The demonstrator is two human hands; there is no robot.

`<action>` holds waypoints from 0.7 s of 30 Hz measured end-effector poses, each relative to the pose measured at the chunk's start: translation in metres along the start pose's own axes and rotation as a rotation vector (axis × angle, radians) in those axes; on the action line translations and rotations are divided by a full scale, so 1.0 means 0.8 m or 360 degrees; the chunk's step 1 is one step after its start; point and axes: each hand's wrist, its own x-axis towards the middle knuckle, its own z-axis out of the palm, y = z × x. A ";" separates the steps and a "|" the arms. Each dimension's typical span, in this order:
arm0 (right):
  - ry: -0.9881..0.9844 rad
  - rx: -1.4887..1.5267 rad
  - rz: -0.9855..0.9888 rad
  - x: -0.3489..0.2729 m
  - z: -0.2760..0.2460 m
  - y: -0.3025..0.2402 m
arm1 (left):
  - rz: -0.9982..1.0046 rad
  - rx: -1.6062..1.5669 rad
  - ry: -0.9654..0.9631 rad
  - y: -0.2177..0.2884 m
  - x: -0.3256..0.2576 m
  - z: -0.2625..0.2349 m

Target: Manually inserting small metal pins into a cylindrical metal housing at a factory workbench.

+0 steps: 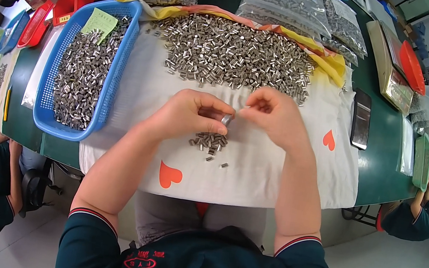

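Observation:
My left hand [189, 114] and my right hand [274, 115] meet over a white cloth [254, 169] with red hearts. Between their fingertips they pinch a small shiny metal sleeve [226, 119]. Just below the hands lies a small cluster of the same metal sleeves [209, 141]. A broad heap of metal sleeves [236, 53] spreads across the cloth beyond the hands.
A blue basket [117, 69] full of metal sleeves with a green note stands at the left. Clear bags of parts [282, 0] lie at the back. A dark phone [361, 120], a scale [393, 67] and a red tray sit right. Other people sit at both sides.

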 end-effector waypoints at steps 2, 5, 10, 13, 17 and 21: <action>0.0161 -0.0126 -0.0038 0.002 -0.011 0.003 | 0.0015 0.0324 -0.0075 0.005 -0.001 0.005; 0.0419 -0.0504 -0.0022 0.004 -0.005 0.007 | 0.0005 0.0322 -0.0102 0.007 -0.001 0.007; 0.0453 -0.1284 -0.0277 0.007 0.016 0.015 | -0.0026 0.0138 -0.0006 0.003 0.001 0.003; 0.0326 -0.1292 -0.0309 0.001 0.015 0.014 | 0.0016 0.0158 0.0007 0.004 0.002 0.003; 0.0402 -0.1314 -0.0385 0.005 0.017 0.017 | 0.0009 -0.0010 0.0013 0.003 0.003 0.001; 0.0528 -0.0865 -0.0309 0.002 0.007 -0.003 | 0.0033 -0.0160 0.0102 -0.002 0.006 -0.003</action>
